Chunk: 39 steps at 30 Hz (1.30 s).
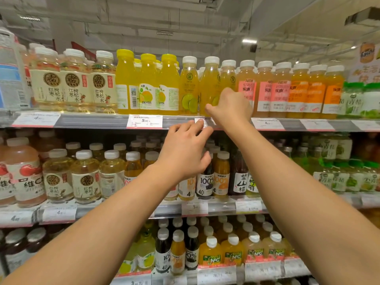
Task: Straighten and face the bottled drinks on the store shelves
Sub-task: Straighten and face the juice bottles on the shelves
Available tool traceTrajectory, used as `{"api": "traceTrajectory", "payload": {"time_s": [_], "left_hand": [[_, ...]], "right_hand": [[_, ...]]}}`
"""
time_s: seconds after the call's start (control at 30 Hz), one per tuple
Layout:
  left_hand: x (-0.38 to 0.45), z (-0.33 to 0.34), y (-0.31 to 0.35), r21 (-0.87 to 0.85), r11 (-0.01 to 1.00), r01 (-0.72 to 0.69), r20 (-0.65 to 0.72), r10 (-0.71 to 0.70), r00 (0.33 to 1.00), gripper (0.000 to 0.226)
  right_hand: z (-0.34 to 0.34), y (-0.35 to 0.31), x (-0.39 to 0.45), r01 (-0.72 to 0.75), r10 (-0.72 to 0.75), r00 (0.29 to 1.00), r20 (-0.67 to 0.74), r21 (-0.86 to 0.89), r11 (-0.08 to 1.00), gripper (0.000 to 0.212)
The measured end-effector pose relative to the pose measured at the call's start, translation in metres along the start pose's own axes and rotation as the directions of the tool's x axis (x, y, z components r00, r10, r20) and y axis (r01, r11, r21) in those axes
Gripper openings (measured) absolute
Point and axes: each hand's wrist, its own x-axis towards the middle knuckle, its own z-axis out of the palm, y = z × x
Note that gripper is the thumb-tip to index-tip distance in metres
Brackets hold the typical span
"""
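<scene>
On the top shelf [92,120] stands a row of bottled drinks. Three yellow lime drink bottles with white caps stand at its middle: one at the left [188,85], a middle one [211,81] and a right one [228,76]. My right hand [232,110] reaches up to them and covers the lower part of the right bottle. Its thumb lies across the base of the middle one, and its fingers curl out of sight behind the hand. My left hand [183,155] hovers lower with fingers spread and loose, fingertips by the price rail tag [200,121], holding nothing.
Pale tea bottles [75,83] and yellow-capped juice bottles [148,85] stand left on the top shelf; pink- and orange-labelled bottles [296,89] stand right. The middle shelf [168,209] and lower shelf [218,272] hold several small juice bottles. Price tags line each rail.
</scene>
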Motion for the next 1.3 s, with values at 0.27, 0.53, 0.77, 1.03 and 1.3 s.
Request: {"api": "traceTrajectory", "payload": {"time_s": [0.27,0.53,0.77,1.03,1.3], "left_hand": [[0.001,-0.006,-0.005,-0.043,0.999,0.001,0.024,0.000,1.000,0.062],[0.002,-0.013,-0.012,-0.144,0.989,0.017,0.088,-0.004,0.996,0.067],[-0.001,-0.011,-0.010,-0.192,0.981,0.031,0.097,-0.012,0.995,0.069],[-0.002,-0.017,-0.005,-0.214,0.976,0.044,0.127,-0.017,0.992,0.066],[-0.066,-0.027,0.019,-0.181,0.978,0.102,0.173,-0.071,0.982,0.044]], "right_hand": [[0.004,-0.010,-0.003,-0.015,0.015,1.000,-0.016,-0.025,1.000,0.044],[0.013,0.001,-0.016,0.080,-0.072,0.994,-0.078,0.110,0.991,0.030],[0.026,0.038,-0.065,0.323,-0.258,0.922,-0.289,0.203,0.924,0.016],[0.034,0.067,-0.104,0.580,-0.528,0.791,-0.310,0.100,0.809,0.014],[0.053,0.086,-0.099,0.480,-0.503,0.846,0.178,0.156,0.863,0.036]]}}
